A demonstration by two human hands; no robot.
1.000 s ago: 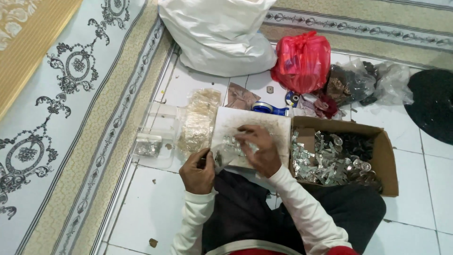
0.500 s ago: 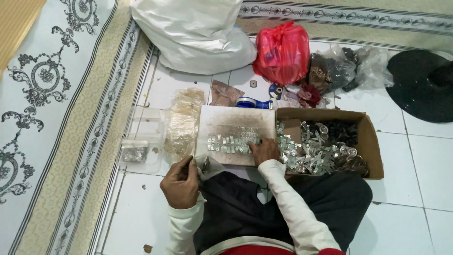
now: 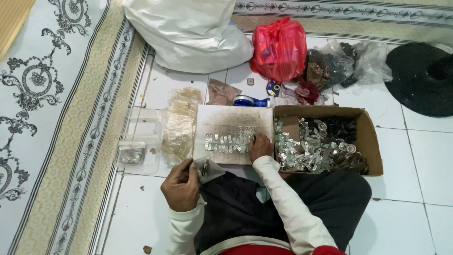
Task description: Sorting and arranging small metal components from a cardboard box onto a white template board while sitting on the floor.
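Person seated on tiled floor, sorting small metal clips on a flat board.

Right hand (image 3: 260, 146) rests on the board (image 3: 233, 123), fingers curled onto the right end of the clip row (image 3: 228, 142). Left hand (image 3: 181, 185) is off the board's near-left corner, fingers pinched narrow around a small clear bag (image 3: 206, 167). Cardboard box (image 3: 370, 137) of loose clips sits just right of the board.

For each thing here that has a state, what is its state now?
Cardboard box: open, holds metal parts.
Board: flat, a row of small metal pieces on it.
Plastic tray: open, few pieces inside.
Red bag: bunched shut.
White sack: full, lying down.
Left hand: pinching a small clear bag.
Right hand: on the board, touching the pieces.
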